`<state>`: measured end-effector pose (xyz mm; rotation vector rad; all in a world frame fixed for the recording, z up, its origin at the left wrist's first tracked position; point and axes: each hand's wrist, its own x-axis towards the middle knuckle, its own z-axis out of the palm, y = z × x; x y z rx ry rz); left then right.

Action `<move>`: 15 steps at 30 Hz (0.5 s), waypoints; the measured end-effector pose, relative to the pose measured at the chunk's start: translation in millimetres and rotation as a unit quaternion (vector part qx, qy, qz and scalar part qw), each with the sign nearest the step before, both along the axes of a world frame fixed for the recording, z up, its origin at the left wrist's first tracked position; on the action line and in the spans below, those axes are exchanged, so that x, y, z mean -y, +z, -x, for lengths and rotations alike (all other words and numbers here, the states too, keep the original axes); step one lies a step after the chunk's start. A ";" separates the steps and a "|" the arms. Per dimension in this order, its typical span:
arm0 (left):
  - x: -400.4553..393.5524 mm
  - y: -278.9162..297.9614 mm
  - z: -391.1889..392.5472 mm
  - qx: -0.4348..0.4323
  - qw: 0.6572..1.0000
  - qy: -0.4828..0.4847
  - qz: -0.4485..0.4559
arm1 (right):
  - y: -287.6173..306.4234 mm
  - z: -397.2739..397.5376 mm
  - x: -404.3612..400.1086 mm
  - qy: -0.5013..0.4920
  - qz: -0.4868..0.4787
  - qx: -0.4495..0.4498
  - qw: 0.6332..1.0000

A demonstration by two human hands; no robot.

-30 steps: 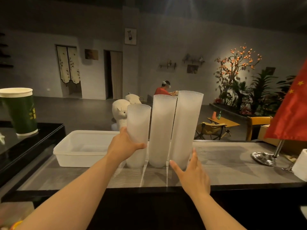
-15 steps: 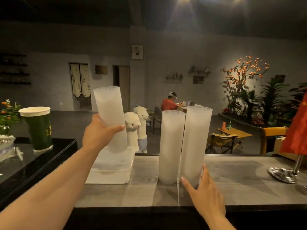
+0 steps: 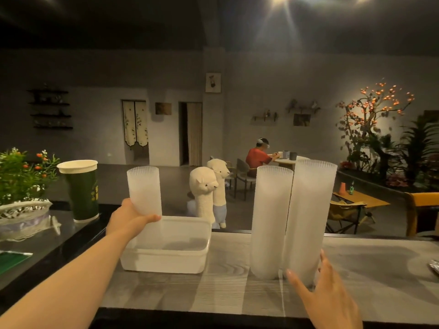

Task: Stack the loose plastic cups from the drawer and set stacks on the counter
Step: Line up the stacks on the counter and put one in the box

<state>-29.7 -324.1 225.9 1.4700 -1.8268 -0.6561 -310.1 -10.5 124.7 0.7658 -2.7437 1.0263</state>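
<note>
Two tall stacks of frosted plastic cups stand upright side by side on the grey wooden counter (image 3: 368, 269): a middle stack (image 3: 270, 222) and a taller right stack (image 3: 308, 217). My right hand (image 3: 325, 293) rests against the base of the right stack with fingers spread and straight. My left hand (image 3: 130, 218) grips the lower part of a shorter third stack (image 3: 145, 189), held upright in the air over the white plastic tub (image 3: 166, 260) at the left of the counter.
A green paper cup (image 3: 82, 188) and a potted plant (image 3: 22, 184) stand on the black glossy ledge at the left. Two plush alpacas (image 3: 209, 193) stand behind the counter. A shiny metal base (image 3: 433, 267) shows at the right edge.
My left hand lifted the short stack away from the other two and carried it left, over the tub. My right hand stayed at the base of the right stack.
</note>
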 end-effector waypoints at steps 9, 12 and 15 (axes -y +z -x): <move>9.1 -4.7 0.4 0.029 0.999 -0.017 -0.017 | -5.2 -1.1 -4.0 0.017 0.001 -0.041 0.999; 4.4 -5.0 0.3 0.015 0.999 0.001 -0.034 | -3.0 -3.1 -5.7 0.020 -0.012 -0.045 0.999; -13.0 -3.6 1.8 0.014 0.990 0.071 0.117 | -2.8 -2.2 -6.5 0.024 -0.014 -0.047 0.998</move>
